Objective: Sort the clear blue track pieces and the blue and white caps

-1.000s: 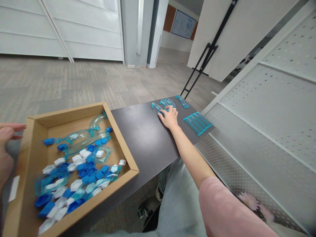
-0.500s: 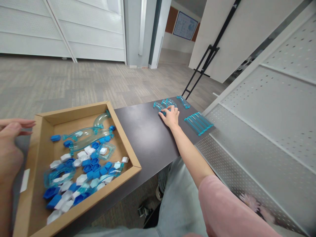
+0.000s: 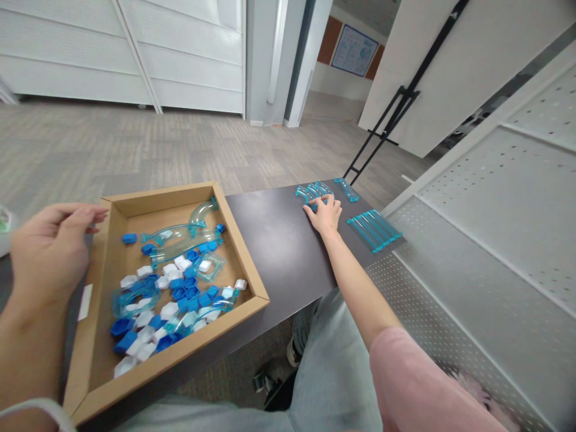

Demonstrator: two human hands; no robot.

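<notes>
My right hand (image 3: 326, 215) reaches over the table, its thumb and fingertips closed on a curved clear-blue tube (image 3: 305, 194). That tube lies beside other curved tubes (image 3: 324, 188) in a close row, partly hidden by the fingers. Just right of them sits a separate bent tube (image 3: 347, 189). A side-by-side row of straight clear-blue tubes (image 3: 374, 230) lies nearer the table's right end. My left hand (image 3: 58, 246) hovers at the left rim of a cardboard box (image 3: 240, 240), thumb and fingers pressed together with nothing visible between them.
Inside the box are blue and white hexagonal pieces (image 3: 180, 292) and larger curved clear tubes (image 3: 184, 246). The dark table (image 3: 279, 246) ends close to my legs. A perforated white panel (image 3: 495, 228) stands to the right, and a black stand (image 3: 382, 135) rises behind.
The leftmost curved tube has moved right, closer against the others, with my right hand on it. My left hand has come further into view by the box rim. The camera view has shifted left.
</notes>
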